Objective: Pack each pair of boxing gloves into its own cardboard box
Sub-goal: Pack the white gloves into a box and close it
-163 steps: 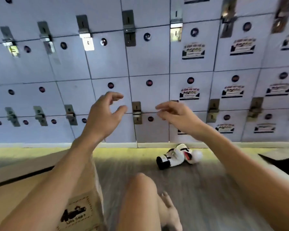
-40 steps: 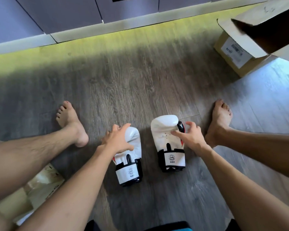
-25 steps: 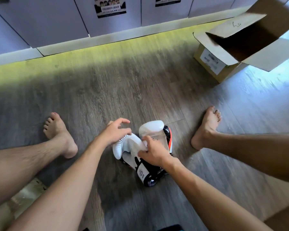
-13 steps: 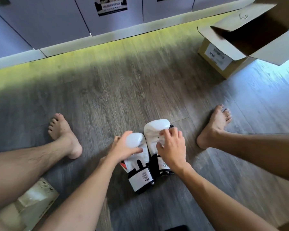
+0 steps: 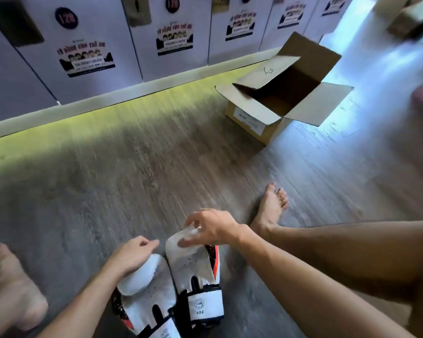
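Left hand [image 5: 132, 252] fingers curled on left glove [image 5: 144, 286], right hand [image 5: 213, 228] pinching right glove [image 5: 193, 262] tip; paired side-by-side for open box [image 5: 252, 118] at 1 o'clock.

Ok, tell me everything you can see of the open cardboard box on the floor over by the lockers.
The cardboard box is plain brown corrugated card, sitting upright on the grey wood-look floor near the base of the lockers, ahead and to the right of the gloves. All four top flaps are folded open; one flap bears a handwritten scribble. The dark inside looks empty as far as it shows. A white label is stuck on the near side wall. Nothing touches it but the floor.
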